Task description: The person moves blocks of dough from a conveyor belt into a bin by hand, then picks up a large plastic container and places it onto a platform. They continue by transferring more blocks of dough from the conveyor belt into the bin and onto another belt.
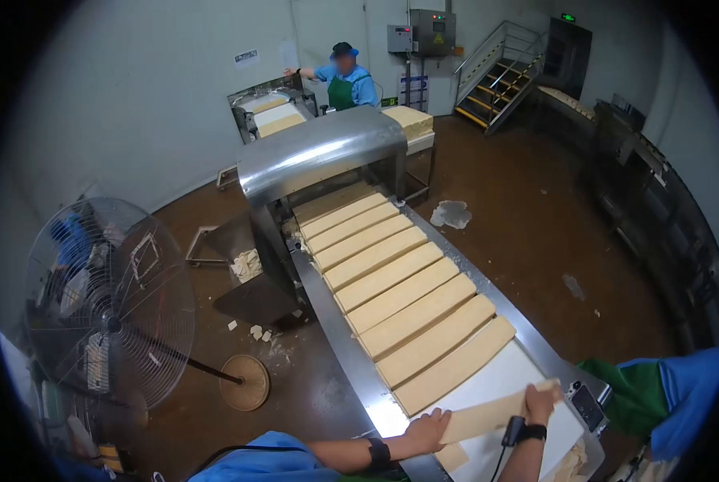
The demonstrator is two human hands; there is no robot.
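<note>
A pale beige dough-like strip (486, 418) lies across the near end of the white conveyor belt (476, 384). At its left end, my left hand (429, 431) has its fingers closed on the edge. My right hand (542, 401) is wrapped round the other end. Beyond it, several thick strips of the same beige material (456, 365) lie side by side across the belt, up to the metal hood. A small beige piece (452, 458) sits beside my left hand, and crumpled scraps (567, 464) lie near my right wrist. The exact material cannot be made out.
A steel hood (323, 153) spans the belt. A large fan (110, 321) stands at the left. One person (347, 84) is at the far conveyor; another person's blue sleeve (693, 402) is close on the right. Scraps (259, 332) litter the floor; stairs (500, 84) stand at the back.
</note>
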